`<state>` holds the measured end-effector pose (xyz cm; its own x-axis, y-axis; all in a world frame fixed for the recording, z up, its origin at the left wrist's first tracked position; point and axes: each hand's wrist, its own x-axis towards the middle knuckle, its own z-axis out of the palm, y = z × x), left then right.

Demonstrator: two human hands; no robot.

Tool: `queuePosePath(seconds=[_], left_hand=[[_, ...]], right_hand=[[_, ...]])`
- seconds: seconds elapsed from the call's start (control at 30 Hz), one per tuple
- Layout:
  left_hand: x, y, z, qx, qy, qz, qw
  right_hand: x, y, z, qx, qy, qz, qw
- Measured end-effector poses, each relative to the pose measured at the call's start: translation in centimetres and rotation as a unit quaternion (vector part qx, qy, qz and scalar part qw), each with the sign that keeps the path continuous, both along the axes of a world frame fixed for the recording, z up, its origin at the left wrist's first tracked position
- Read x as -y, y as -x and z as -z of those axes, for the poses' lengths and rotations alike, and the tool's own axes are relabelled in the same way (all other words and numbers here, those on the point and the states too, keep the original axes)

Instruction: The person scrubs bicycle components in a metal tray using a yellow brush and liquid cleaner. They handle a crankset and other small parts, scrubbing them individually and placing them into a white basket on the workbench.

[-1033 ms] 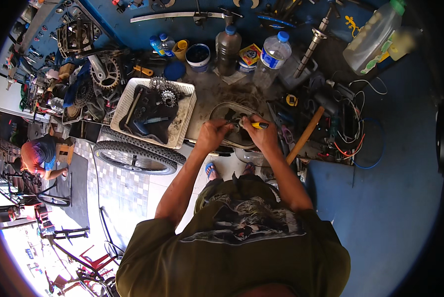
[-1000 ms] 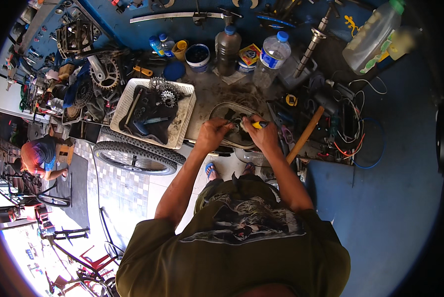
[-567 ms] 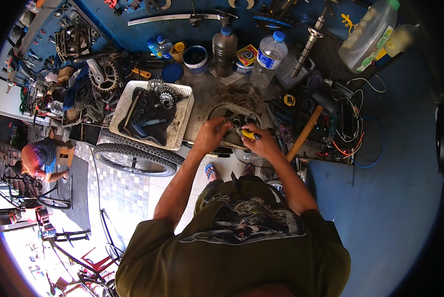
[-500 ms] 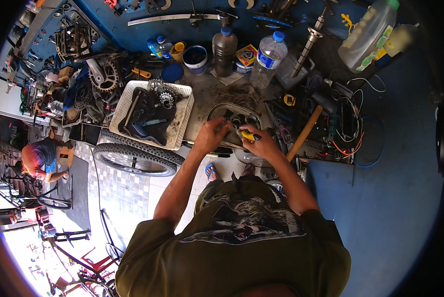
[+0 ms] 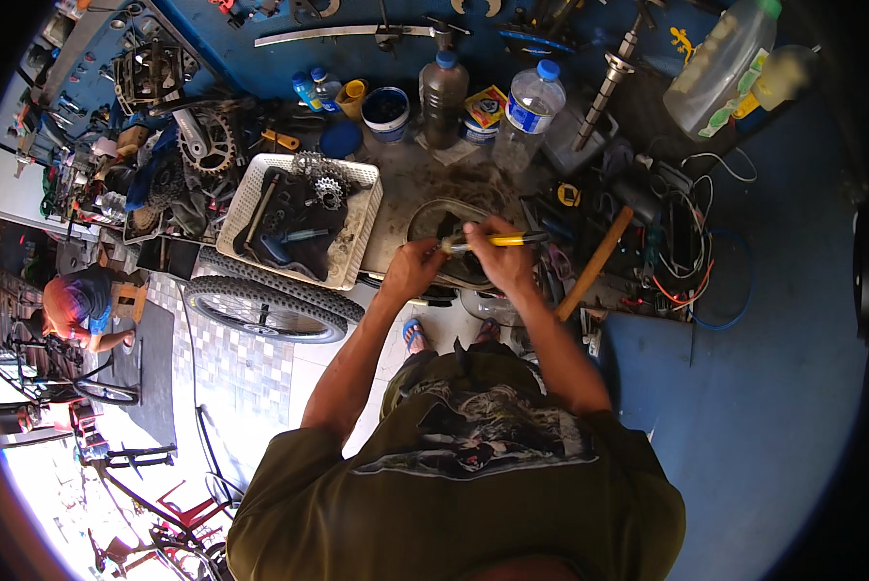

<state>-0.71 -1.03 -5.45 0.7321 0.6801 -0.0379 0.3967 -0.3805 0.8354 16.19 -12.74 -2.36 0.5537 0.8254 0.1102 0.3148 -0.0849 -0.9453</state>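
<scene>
My left hand (image 5: 414, 269) is closed, its fingertips pinched on a small part that is mostly hidden. Right beside it, my right hand (image 5: 500, 259) grips a yellow-handled tool (image 5: 509, 238) with a dark end. The tool lies nearly level, its working end at my left fingertips; I cannot make out that end clearly. Both hands are over a shallow rounded pan (image 5: 442, 204) on the workbench, with dark parts inside, partly covered by my hands.
Left of the pan stands a white plastic basket (image 5: 365, 224) with a sprocket cassette (image 5: 330, 191), a dark cloth and tools. Bottles (image 5: 442, 102) and tubs (image 5: 386, 111) line the back. A wooden handle (image 5: 597, 261) and cables lie right. A bicycle wheel (image 5: 265, 308) stands below; a person (image 5: 78, 302) crouches far left.
My right hand has shifted up, and the yellow-handled tool has turned from slanting down to nearly level, pointing at my left fingertips. My left hand has barely moved.
</scene>
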Motion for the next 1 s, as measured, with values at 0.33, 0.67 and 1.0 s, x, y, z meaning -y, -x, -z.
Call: queuePosePath(seconds=[0.33,0.67,1.0], left_hand=[[0.9,0.0,-1.1,-0.010,0.017,-0.023,1.000],[1.0,-0.4,-0.4,0.051,-0.016,-0.020,0.998],[1.0,-0.3,-1.6,0.026,-0.016,-0.015,0.999]], right_hand=[[-0.8,0.8,-2.2,0.112,0.002,-0.036,0.993],[-1.1,0.0,0.1,0.194,0.013,0.038,0.980],[-0.5,0.9,-1.2,0.104,-0.020,0.036,0.994]])
